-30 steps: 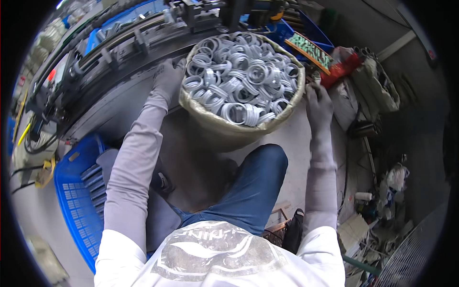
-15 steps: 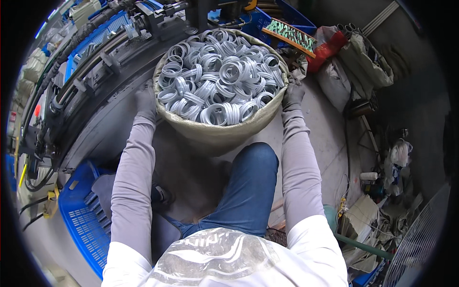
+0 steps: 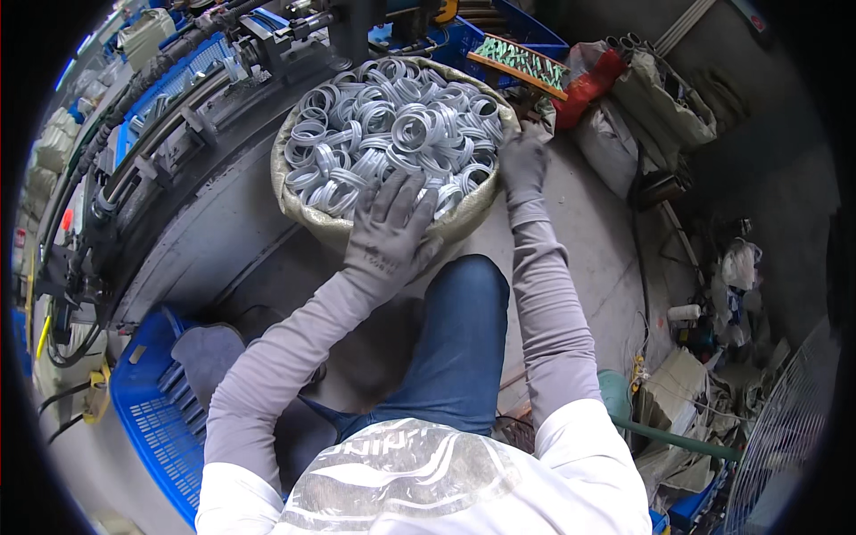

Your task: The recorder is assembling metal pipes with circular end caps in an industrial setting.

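Your left hand (image 3: 390, 230), fingers extended, slightly parted, laid over near rim of sack (image 3: 323, 229) of grey rings (image 3: 379, 116), your right hand (image 3: 523, 160) curled at right rim, grip unclear, sack beyond your knee (image 3: 470, 278)

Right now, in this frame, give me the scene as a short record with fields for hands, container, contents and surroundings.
left hand: gloved, fingers extended, over the near rim of the sack
right hand: gloved, fingers curled, at the sack's right edge; grip unclear
container: pale sack, open at the top
contents: many light grey rings, heaped loosely
left side: machine beyond a blue crate
beyond the sack, right: orange-edged tray with green parts, red bag
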